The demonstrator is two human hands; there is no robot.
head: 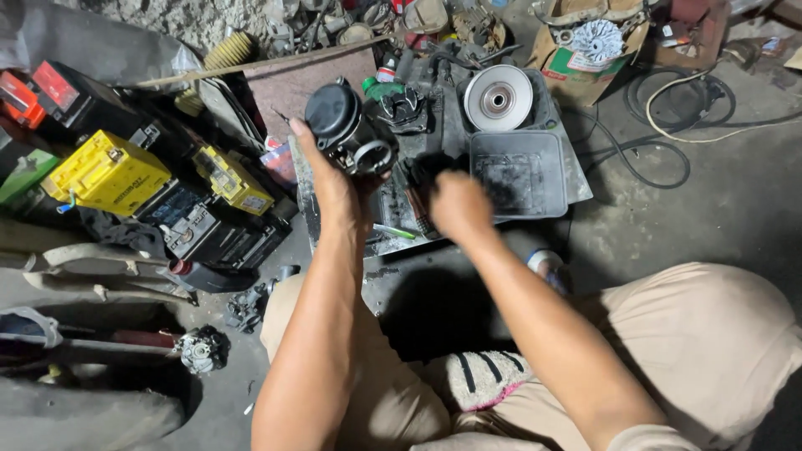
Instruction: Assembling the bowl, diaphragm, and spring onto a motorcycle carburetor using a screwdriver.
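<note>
The left hand is clamped around a black carburetor-like engine part, which stands up above the fingers, over the far left edge of a grimy metal tray. The right hand, blurred, hovers just right of it over the tray; its grip cannot be told. A silver pulley disc lies farther right.

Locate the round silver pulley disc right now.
In the head view, the silver pulley disc sits upper centre-right on the dark metal sheet, just above the grey square tray and right of the carburetor held by the left hand.
</note>
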